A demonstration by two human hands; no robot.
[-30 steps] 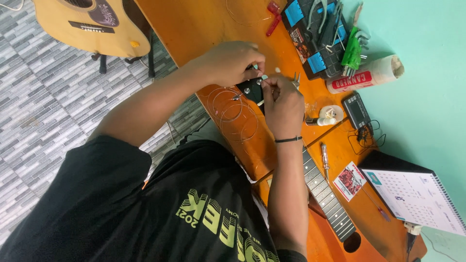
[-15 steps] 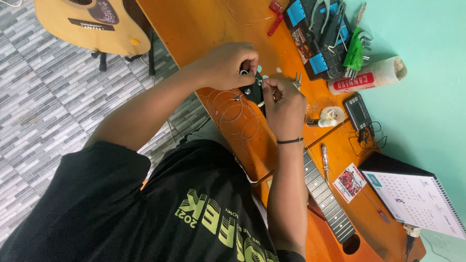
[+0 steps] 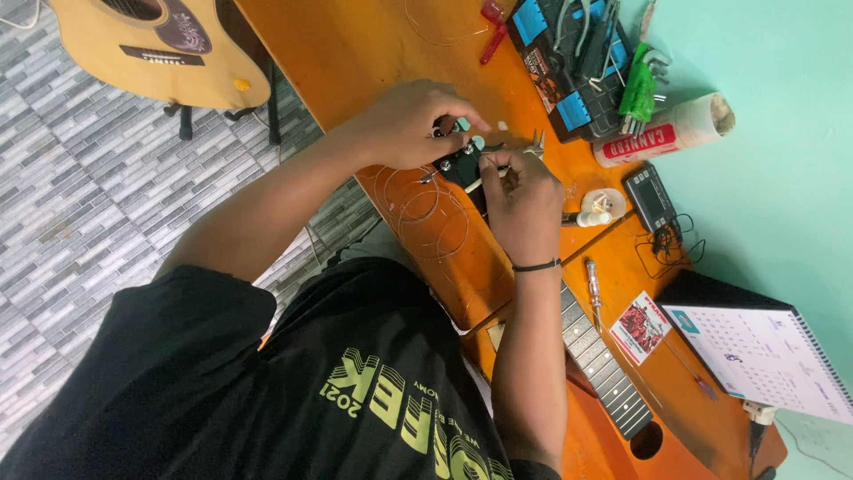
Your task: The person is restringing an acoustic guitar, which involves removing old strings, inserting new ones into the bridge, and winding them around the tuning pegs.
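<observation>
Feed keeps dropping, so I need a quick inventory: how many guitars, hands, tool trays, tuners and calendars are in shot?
Guitars: 2, one on the bench, one on the floor
Hands: 2, left and right, both at the headstock
Tool tray: 1
Tuner: 1
Calendar: 1
Total: 7

Bare table (image 3: pixel 373 44) left of headstock (image 3: pixel 462 164); tool tray (image 3: pixel 577 62), tube (image 3: pixel 662 133) (lying flat) crowd right.

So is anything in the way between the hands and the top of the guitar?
No. Both hands are already on the black headstock: the left hand grips it from the far side, the right hand from the near side. Loose strings coil beside it on the table, not in between.
</observation>
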